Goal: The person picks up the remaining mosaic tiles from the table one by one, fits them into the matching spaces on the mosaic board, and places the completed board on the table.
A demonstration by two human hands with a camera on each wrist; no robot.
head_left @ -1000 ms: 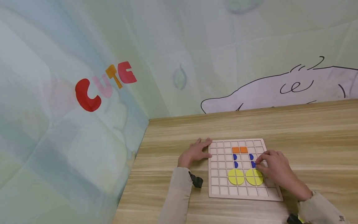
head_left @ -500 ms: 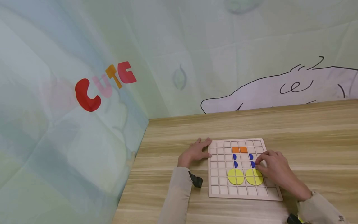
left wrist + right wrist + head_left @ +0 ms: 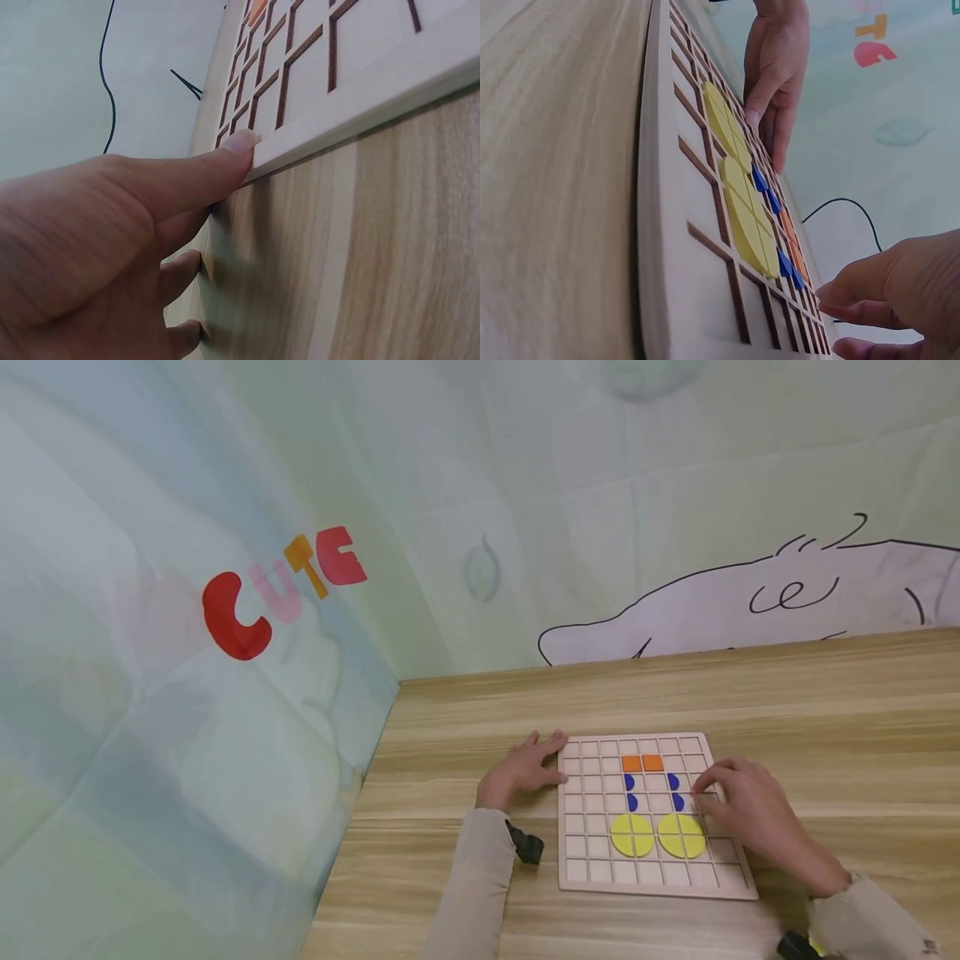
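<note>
A pale wooden grid board (image 3: 597, 846) lies on the table. Set into it are two orange squares (image 3: 632, 763), blue half-circles (image 3: 629, 782) in two columns, and two yellow circles (image 3: 622, 843), each split in four by the grid lines. At the board's left edge is my left hand (image 3: 517, 774), fingers spread, its thumb (image 3: 238, 142) resting on the rim. My right hand (image 3: 753, 806) hovers over the right side, thumb and forefinger bent close beside the lower right blue half-circle (image 3: 678, 802). No piece shows between its fingers in the right wrist view.
The wood-grain table (image 3: 465, 710) reaches back to a printed cloth wall (image 3: 480, 485). Another cloth panel with the word CUTE (image 3: 236, 618) stands along the left. A black wrist strap (image 3: 527, 845) is on the left sleeve (image 3: 472, 877).
My right hand has drawn slightly right, off the lower right blue half-circle, which now shows whole in its cell. The left hand has stayed at the board's edge.
</note>
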